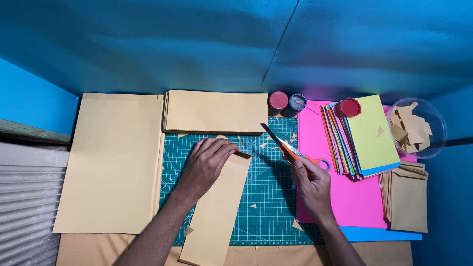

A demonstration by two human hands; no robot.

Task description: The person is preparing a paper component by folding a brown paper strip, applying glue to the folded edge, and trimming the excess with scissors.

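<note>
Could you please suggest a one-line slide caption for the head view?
Left hand presses a tan paper strip on a green cutting mat; right hand holds orange-handled scissors.

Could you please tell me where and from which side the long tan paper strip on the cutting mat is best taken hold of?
Probably at its far end, from the left. The tan paper strip lies flat and slanted across the green cutting mat, so it offers little to pinch; the left hand already presses that end down. The right side is best left clear, since the right hand holds orange-handled scissors there.
</note>
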